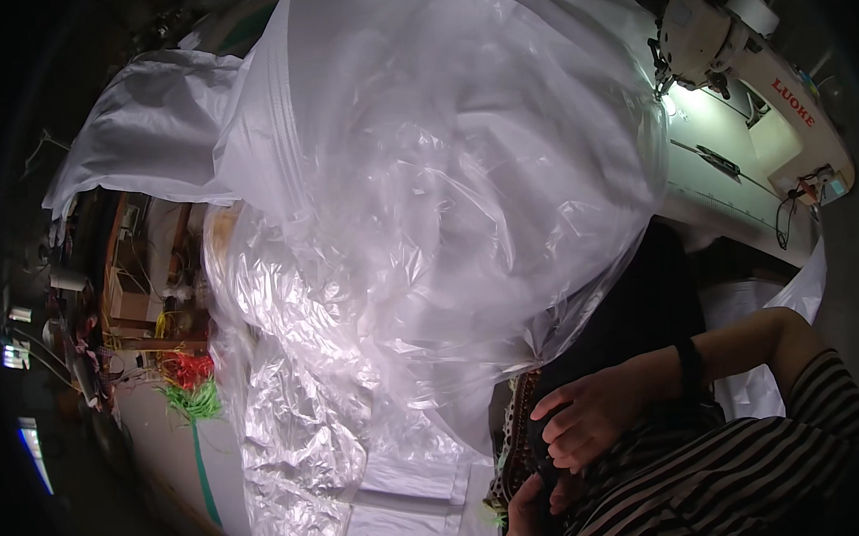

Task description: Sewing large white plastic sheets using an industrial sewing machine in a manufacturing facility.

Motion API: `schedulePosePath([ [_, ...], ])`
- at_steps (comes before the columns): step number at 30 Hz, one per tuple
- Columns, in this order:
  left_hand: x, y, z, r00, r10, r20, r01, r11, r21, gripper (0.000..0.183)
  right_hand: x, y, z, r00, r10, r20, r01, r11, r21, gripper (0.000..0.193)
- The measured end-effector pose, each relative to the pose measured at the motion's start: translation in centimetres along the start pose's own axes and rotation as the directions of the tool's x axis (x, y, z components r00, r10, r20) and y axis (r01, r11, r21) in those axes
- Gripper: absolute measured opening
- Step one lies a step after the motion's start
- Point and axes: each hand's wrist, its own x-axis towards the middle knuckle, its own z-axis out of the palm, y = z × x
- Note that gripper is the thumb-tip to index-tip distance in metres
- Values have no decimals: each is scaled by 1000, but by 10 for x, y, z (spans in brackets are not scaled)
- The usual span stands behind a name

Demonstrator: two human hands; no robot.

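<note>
My right hand (594,410), with a dark band at its wrist, is held at my waist with its fingers curled inward over dark cloth. Below it, my left hand (528,515) is partly cut off by the lower edge, its fingers bent together against the same dark area. What either hand grips, if anything, is lost in the dark. In front of me a big clear plastic bag (427,201) bulges over white fabric. Its crumpled, shiny lower part (298,446) hangs down to the left of my hands, apart from them.
A sewing machine (777,109) with a lit needle area stands at the upper right. On its bed lies a small dark tool (719,162). White fabric (150,127) drapes at the upper left, above wooden shelving. Red strands (187,369) and green strands (196,401) hang at the left.
</note>
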Motion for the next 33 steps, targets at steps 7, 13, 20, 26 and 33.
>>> schedulePosePath([
  [7,3,-3,-3,994,26,104,-31,999,45,48,13,7,-10,998,-42,51,39,998,42,15],
  [13,5,2,4,988,27,151,-47,990,130,51,8,8,4,992,-110,61,118,980,-157,11],
  [20,4,1,-1,997,-34,66,27,995,101,50,6,9,0,999,10,-39,-10,1000,1,14],
  [26,4,-1,-12,993,-89,72,84,994,75,48,5,12,-2,999,-11,-40,12,1000,11,12],
  [33,13,-4,-73,832,-48,552,230,936,-265,72,10,-2,2,998,22,59,-21,999,-32,16],
])
